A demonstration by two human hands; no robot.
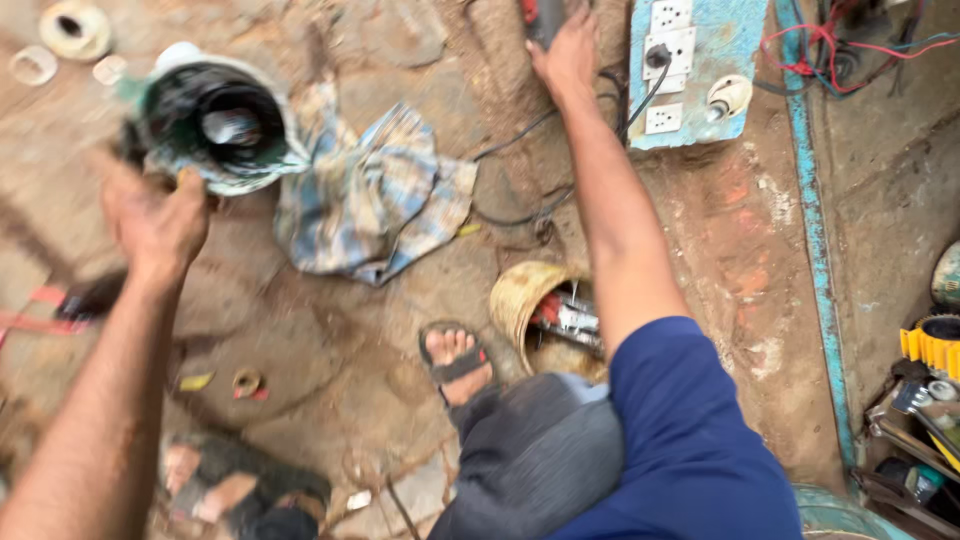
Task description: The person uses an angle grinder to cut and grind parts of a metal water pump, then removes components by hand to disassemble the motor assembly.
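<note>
The stone floor point(330, 330), worn and reddish-brown, fills the head view. A crumpled blue checked cloth point(375, 200) lies on it near the middle. To the right a pale blue switchboard point(720, 50) with white sockets stands at the top, a black cable point(640, 100) plugged into it and trailing left across the floor. Below that, a small woven basket point(520, 295) lies on its side with metal tools point(570, 318) inside, just beside the person's sandalled foot point(455, 358); the other foot point(215, 490) shows at the lower left.

A round motor housing point(215, 125), dark inside with a pale green rim, is at the upper left, blurred, touching the edge of the cloth. The left hand point(155, 222) is at its lower rim, thumb up against it; the grip is closed on the rim as far as the blur allows. The right hand point(567, 55) reaches far up the frame and its grip is wrapped around a dark power tool point(543, 18) with a red patch, mostly cut off by the top edge.

At the far right edge lies a clutter of tools with a yellow toothed part point(930, 345). A white ring point(75, 28) and two smaller translucent rings sit at the top left corner.
</note>
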